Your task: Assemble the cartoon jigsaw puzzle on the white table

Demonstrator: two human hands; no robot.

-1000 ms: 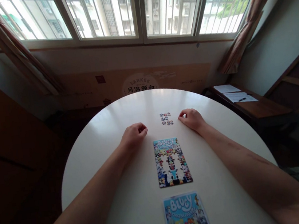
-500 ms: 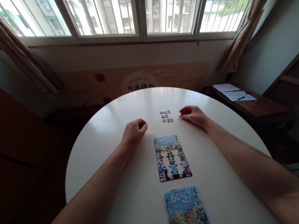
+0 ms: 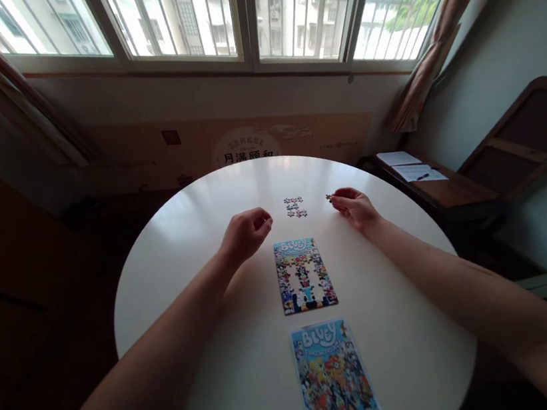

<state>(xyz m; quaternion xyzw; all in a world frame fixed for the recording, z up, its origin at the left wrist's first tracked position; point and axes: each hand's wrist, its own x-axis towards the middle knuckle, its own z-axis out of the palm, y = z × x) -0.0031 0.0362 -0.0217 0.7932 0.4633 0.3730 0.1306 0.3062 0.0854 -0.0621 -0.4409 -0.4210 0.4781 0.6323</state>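
Observation:
Between the fingertips of my right hand [image 3: 356, 206] is a small puzzle piece [image 3: 329, 197], raised to the right of the loose pieces. Curled fingers close my left hand [image 3: 248, 233] just above the table, left of those pieces; whether anything is inside it is hidden. Several loose puzzle pieces [image 3: 297, 207] lie in a small cluster between the hands. Nearer to me is the partly filled jigsaw puzzle [image 3: 286, 292], with white gaps in its middle. A matching Bluey picture sheet [image 3: 325, 366] lies below it, closest to me.
Everything rests on a round white table [image 3: 177, 204]. To the right stands a wooden chair or bench [image 3: 458, 194] bearing papers [image 3: 420, 172] and a pen. Behind the table are a printed cardboard panel [image 3: 135, 152] and barred windows.
My right hand has lifted and turned, bringing the puzzle piece up off the tabletop. My left hand stays closed, slightly nearer the loose pieces. The view has shifted a little.

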